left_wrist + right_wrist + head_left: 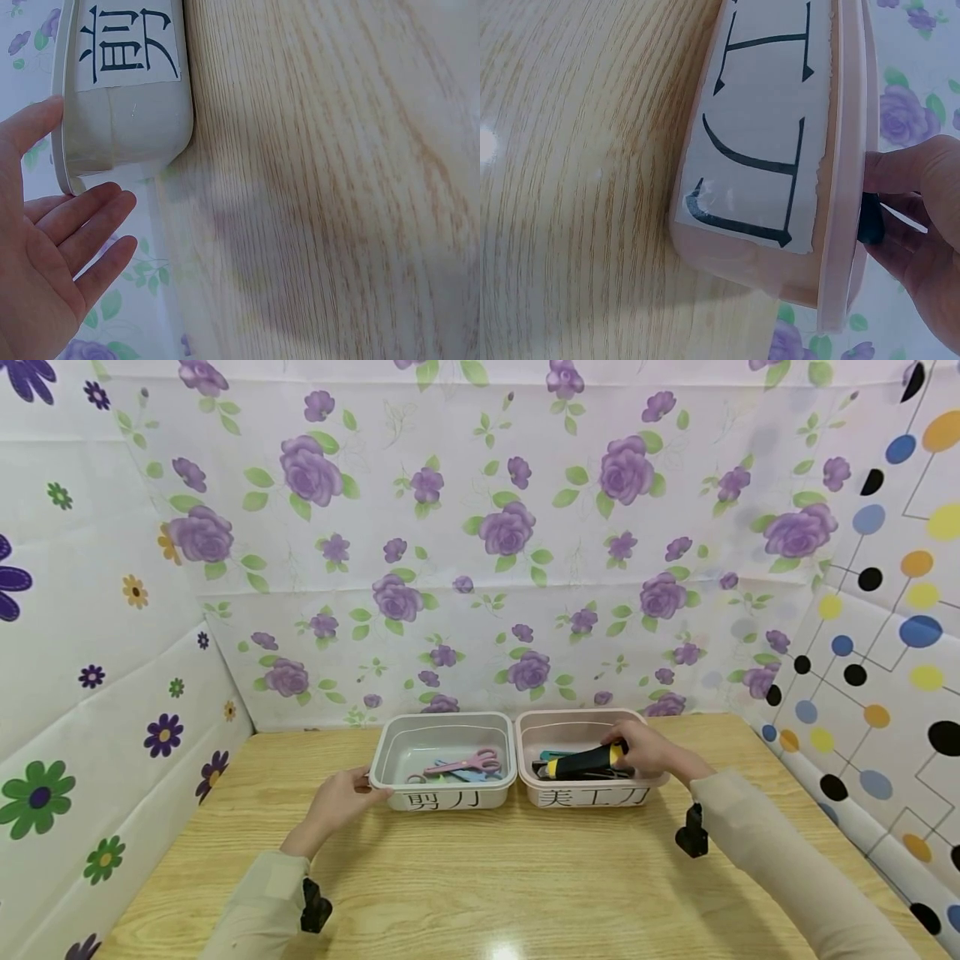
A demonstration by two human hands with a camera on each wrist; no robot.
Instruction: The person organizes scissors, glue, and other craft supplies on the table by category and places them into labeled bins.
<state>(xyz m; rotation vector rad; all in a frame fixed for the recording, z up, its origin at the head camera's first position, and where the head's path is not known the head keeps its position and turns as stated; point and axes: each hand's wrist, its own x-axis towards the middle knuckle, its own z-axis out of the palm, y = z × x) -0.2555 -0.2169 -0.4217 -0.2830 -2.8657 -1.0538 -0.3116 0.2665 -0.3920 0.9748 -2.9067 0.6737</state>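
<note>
My right hand [654, 748] grips a black-and-yellow utility knife [583, 763] over the pink bin [577, 718]. In the right wrist view, the knife's dark end [871, 219] shows between thumb and fingers beside the bin's rim. Other cutters lie beneath it, partly hidden, one of them teal [551, 754]. At the left corner of the grey-white bin [442, 720], my left hand [339, 802] touches the rim with its thumb, its fingers loosely extended, as the left wrist view shows. Inside that bin lie pink scissors [465, 763] and a blue pair [468, 776].
Both bins stand side by side on a wood-grain table [480, 877], each with a paper label of Chinese characters on its front. A flowered cloth [465, 568] hangs behind the table, and patterned cloths flank it left and right.
</note>
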